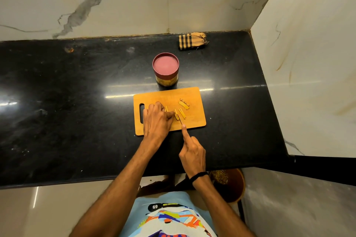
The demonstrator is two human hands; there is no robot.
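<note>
A wooden cutting board (pixel 192 95) with a handle slot on its left lies on the black counter. Several yellow strips (pixel 182 113) of a cut root lie near its middle, and a larger piece (pixel 184 105) lies farther back. My left hand (pixel 157 119) rests on the board with curled fingers and pinches one yellow strip (pixel 176 116). My right hand (pixel 191 152) grips a small knife (pixel 180 120), index finger stretched along its back, and the blade sits on that strip. The knife handle is hidden inside my fist.
A jar (pixel 166 69) with a maroon lid stands just behind the board. A folded striped cloth (pixel 191 41) lies by the back wall. Marble walls close the back and right. A round brown bin (pixel 228 183) sits on the floor below the counter edge.
</note>
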